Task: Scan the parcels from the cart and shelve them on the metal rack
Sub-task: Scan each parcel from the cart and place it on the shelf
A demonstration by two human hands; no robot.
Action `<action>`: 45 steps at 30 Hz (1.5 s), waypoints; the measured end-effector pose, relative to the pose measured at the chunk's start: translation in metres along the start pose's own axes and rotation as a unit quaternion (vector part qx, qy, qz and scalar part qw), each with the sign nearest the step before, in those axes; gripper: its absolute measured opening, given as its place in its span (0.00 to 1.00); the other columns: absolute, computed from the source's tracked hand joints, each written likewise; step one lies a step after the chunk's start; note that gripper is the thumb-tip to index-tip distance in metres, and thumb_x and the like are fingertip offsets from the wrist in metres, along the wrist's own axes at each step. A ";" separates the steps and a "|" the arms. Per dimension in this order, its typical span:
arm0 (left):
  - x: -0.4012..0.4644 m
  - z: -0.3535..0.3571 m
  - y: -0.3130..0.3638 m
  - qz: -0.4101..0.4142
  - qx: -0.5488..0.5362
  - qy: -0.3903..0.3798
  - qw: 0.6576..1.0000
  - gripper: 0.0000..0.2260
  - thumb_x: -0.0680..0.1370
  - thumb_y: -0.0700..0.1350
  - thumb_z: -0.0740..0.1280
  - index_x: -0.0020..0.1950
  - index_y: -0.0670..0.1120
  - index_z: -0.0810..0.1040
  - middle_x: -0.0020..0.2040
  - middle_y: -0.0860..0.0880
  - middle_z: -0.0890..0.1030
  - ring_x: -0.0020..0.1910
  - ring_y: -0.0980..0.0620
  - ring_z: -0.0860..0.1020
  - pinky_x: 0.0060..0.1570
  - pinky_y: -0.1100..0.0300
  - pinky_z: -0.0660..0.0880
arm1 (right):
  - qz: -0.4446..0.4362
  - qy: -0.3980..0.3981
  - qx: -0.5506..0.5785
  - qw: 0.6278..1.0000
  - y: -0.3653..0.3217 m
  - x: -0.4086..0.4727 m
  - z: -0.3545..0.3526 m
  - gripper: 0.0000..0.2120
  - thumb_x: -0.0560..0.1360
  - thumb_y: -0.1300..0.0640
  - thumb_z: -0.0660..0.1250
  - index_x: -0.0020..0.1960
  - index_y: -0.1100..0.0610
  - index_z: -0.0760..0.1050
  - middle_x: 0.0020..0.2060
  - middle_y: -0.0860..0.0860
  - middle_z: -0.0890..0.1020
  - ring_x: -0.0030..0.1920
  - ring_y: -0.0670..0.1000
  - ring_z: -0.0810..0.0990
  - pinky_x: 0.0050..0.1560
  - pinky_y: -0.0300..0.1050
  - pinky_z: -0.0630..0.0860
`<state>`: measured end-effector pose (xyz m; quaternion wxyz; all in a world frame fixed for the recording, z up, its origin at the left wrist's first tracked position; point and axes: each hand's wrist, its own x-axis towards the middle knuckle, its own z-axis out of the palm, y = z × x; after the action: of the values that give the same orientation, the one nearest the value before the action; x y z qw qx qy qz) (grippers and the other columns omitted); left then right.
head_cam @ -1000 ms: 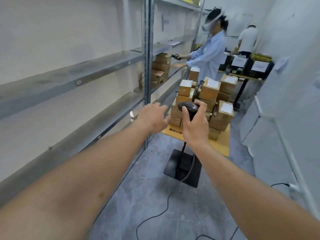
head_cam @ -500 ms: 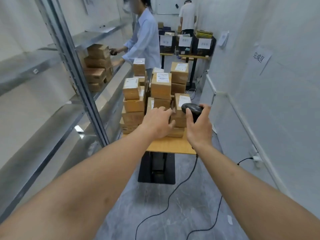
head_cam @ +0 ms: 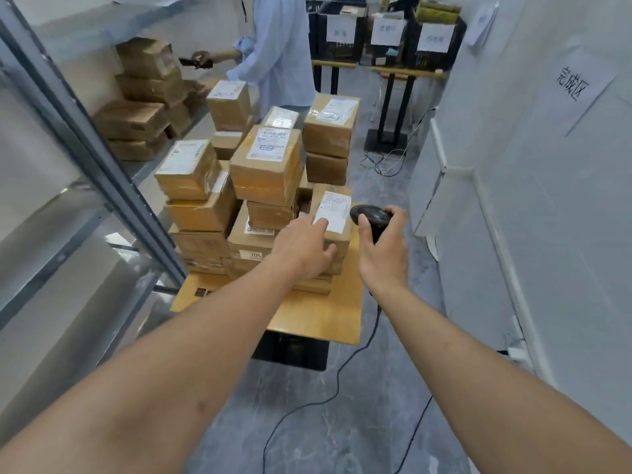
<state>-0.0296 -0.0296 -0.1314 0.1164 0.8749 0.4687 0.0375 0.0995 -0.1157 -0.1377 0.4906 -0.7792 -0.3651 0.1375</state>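
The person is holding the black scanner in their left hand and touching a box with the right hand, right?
Not quite, the hands are swapped. The head view shows the black scanner held in the right hand, while the left hand touches the box on the cart.

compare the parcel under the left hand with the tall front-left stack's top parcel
The parcel under the left hand sits lower, at the cart's near right, with the left hand on it; the front-left top parcel sits higher and untouched. The first's label is narrow, the second's wider. Both are brown taped cartons with white labels.
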 end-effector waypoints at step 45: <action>0.081 -0.080 0.048 0.136 0.184 0.111 0.967 0.47 0.74 0.64 0.75 0.86 0.50 0.56 0.86 0.53 0.52 0.79 0.42 0.59 0.79 0.48 0.60 | -0.142 0.005 -0.050 0.989 -0.007 0.093 -0.091 0.17 0.82 0.45 0.65 0.67 0.46 0.67 0.47 0.44 0.77 0.42 0.51 0.77 0.43 0.48 0.73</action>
<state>0.0406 0.0255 -0.0458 -0.1053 0.9273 0.3537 0.0632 0.2133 -0.1091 -0.0749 0.4672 -0.7437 -0.4762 0.0437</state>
